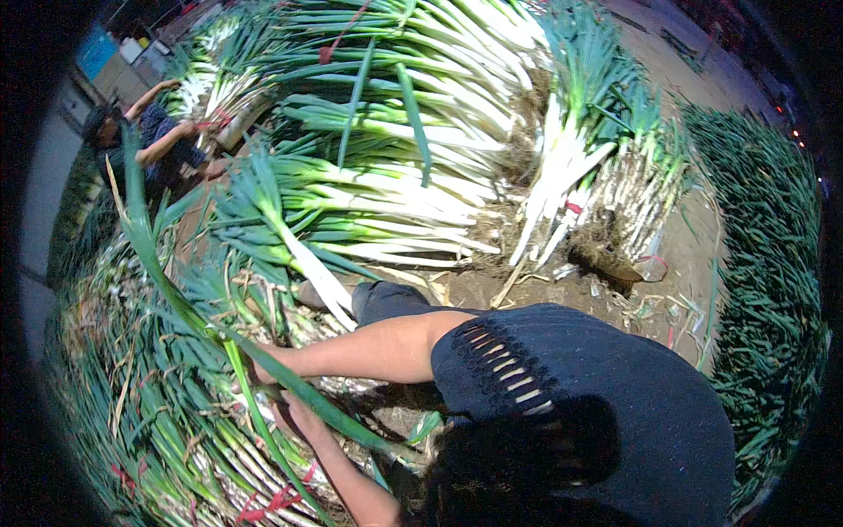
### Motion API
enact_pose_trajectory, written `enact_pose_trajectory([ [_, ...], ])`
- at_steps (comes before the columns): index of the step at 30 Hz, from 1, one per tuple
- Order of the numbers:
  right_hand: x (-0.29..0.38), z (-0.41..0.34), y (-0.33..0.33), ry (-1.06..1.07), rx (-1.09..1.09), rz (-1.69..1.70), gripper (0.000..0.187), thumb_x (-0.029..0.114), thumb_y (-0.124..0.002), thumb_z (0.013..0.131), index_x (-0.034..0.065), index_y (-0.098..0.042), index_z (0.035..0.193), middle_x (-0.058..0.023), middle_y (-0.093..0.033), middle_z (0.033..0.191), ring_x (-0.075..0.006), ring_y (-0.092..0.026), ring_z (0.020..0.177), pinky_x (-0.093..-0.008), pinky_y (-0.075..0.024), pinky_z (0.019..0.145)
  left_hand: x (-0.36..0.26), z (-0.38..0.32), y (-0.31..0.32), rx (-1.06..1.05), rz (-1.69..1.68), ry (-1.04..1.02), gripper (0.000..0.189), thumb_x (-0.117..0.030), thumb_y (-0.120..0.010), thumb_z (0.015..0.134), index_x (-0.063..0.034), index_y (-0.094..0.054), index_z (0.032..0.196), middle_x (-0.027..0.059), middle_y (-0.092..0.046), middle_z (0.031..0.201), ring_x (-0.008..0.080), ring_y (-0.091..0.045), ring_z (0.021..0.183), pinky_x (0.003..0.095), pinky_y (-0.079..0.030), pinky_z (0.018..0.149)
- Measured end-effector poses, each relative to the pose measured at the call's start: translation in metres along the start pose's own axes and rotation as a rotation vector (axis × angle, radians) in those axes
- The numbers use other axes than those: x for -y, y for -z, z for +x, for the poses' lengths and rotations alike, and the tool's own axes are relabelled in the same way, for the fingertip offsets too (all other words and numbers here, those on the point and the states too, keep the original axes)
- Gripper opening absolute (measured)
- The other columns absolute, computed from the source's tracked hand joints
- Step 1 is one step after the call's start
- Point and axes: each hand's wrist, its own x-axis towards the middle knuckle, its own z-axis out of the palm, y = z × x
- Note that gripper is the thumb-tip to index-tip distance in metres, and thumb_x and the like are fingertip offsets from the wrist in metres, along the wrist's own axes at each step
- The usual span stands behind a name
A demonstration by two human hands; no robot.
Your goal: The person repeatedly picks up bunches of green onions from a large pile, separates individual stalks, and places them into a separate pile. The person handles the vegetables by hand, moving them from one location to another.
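Note:
My right hand [265, 366] reaches in from the right, partly hidden behind a long green onion leaf that crosses close to the camera. Just below it is my left hand [301, 416], its fingers pointing up towards the right one. Both are over bundled green onions [224, 454]; pale stalks lie between and beneath them, but whether either hand grips any is hidden. A long green onion leaf [290, 379] runs diagonally across the hands. Beside the right forearm, a thick white-stemmed green onion [316, 270] leans with its leaves up and left.
Large piles of green onions [421, 138] with roots lie above. A tied bundle [632, 197] rests on the dirt ground [685, 263]. A dark green leafy mass [767, 296] lines the right. Another person [155, 138] handles onions at upper left. Red ties [276, 504] show below.

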Motion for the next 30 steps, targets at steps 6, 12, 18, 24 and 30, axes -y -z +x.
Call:
enact_pose_trajectory([
  [6,-0.004,0.011,0.020,-0.114,0.197,0.625,0.046,0.043,-0.047,0.090,0.0012,-0.060,0.105,-0.0044,-0.059,0.092,-0.0097,-0.052,0.080,-0.0256,-0.0431,0.074,-0.094,0.009,-0.024,0.112,-0.249,0.175,0.035,-0.034,-0.041,0.093,-0.0010,-0.053,0.094,0.0042,-0.057,0.077,0.0102,-0.053,0.063,0.0234,-0.042,0.051],
  [12,0.036,-0.008,0.040,-0.134,0.086,0.674,0.057,0.048,-0.052,0.085,0.0091,-0.043,0.126,-0.0102,-0.039,0.130,-0.0225,-0.036,0.115,-0.0394,-0.0303,0.098,-0.143,0.001,-0.023,0.114,-0.312,0.672,0.036,-0.027,-0.039,0.092,0.0029,-0.051,0.107,0.0110,-0.056,0.080,0.0209,-0.057,0.064,0.0287,-0.047,0.048],
  [18,0.065,-0.007,0.061,-0.227,-0.094,0.934,0.037,0.031,-0.049,0.088,0.0058,-0.055,0.115,-0.0116,-0.056,0.112,-0.0224,-0.050,0.105,-0.0375,-0.0457,0.087,-0.021,-0.095,0.012,0.698,0.734,0.327,0.020,-0.014,-0.050,0.079,0.0022,-0.061,0.076,0.0239,-0.059,0.076,0.0361,-0.058,0.070,0.0428,-0.046,0.063],
  [24,0.033,0.010,0.078,-0.135,-0.144,1.245,0.036,0.031,-0.049,0.090,0.0004,-0.049,0.109,0.0046,-0.036,0.058,-0.0053,-0.030,0.044,-0.0195,-0.0326,0.047,0.083,-0.167,0.061,0.843,1.034,0.585,0.037,-0.026,-0.047,0.086,-0.0071,-0.056,0.116,0.0181,-0.064,0.091,0.0256,-0.064,0.073,0.0415,-0.051,0.059],
  [30,0.028,0.011,0.042,-0.207,-0.269,0.973,0.030,0.028,-0.045,0.093,0.0026,-0.048,0.108,0.0079,-0.029,0.056,-0.0042,-0.029,0.045,-0.0225,-0.0392,0.055,-0.117,-0.039,0.006,0.321,-0.021,0.334,0.063,-0.033,-0.057,0.085,-0.0018,-0.033,0.134,0.0152,-0.057,0.111,0.0203,-0.058,0.090,0.0331,-0.046,0.078],
])
